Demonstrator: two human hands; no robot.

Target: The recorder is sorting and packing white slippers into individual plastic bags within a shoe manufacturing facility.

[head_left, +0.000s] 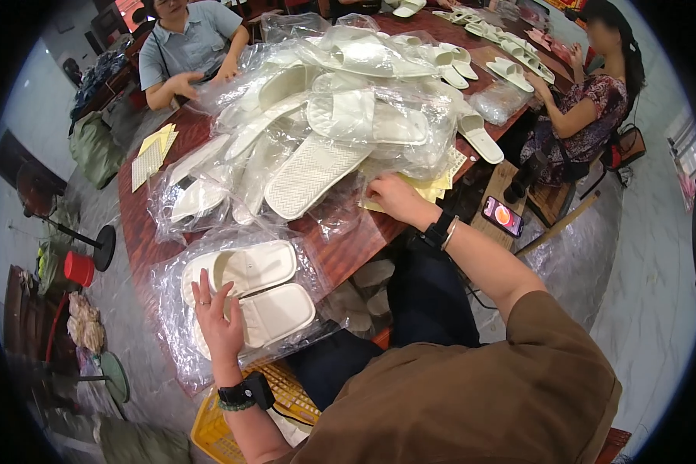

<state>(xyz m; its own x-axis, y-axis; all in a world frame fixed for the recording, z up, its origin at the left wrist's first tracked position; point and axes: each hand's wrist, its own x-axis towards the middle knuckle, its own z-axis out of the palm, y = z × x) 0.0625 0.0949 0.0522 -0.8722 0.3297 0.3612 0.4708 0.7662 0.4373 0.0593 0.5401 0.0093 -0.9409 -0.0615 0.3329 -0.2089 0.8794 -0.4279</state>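
My left hand [220, 313] lies with fingers spread on a pair of cream slippers [274, 267] at the near left of the table. The pair sits side by side on clear plastic bags [179, 352]. To the right, my right hand [398, 199] is at yellow label sheets [439, 184], its fingers bent and drawn together; whatever is between the fingertips is too small to make out. Beyond both hands rises a heap of cream slippers [317, 176], many wrapped in clear plastic. One slipper with a woven-pattern sole leans toward me at its front.
More label sheets [155, 156] lie at the table's left edge. Two people sit across, at far left and far right. A lit phone [503, 216] rests on a wooden stool [483, 232] to my right. Below my left arm stands a yellow basket [216, 433].
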